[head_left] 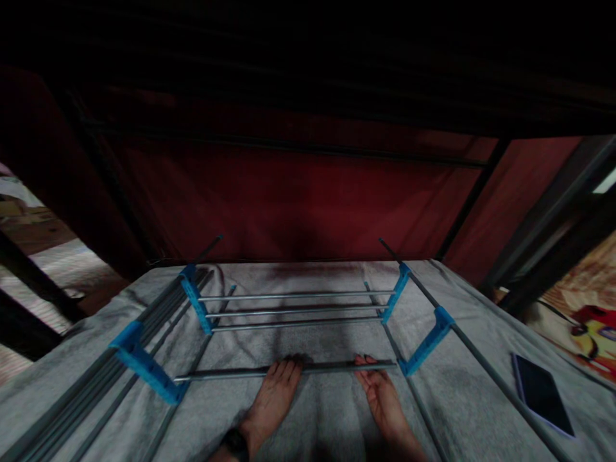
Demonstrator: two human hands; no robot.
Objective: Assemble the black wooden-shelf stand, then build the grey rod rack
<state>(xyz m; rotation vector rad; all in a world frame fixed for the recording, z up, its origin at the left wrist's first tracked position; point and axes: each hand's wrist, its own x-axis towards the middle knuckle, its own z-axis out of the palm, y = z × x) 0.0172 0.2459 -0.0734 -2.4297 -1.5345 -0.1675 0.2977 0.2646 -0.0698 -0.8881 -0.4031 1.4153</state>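
A grey metal rod (226,373) lies crosswise between two blue plastic brackets of a rack frame. My left hand (282,380), with a dark watch on the wrist, has its fingers wrapped over the rod near its middle. Closer to the rod's right end, my right hand (378,388) holds it from below with the fingers curled. That right end is at the lower tip of the near right bracket (426,343); whether it is seated there I cannot tell. The rod's left end lies at the lower tip of the near left bracket (144,362).
Farther back, several rods (298,312) span the far left bracket (196,298) and far right bracket (397,292). Long side tubes run toward me, with loose rods (91,385) at left. A phone (543,394) lies on the grey cloth (462,398). Red fabric (308,199) hangs behind.
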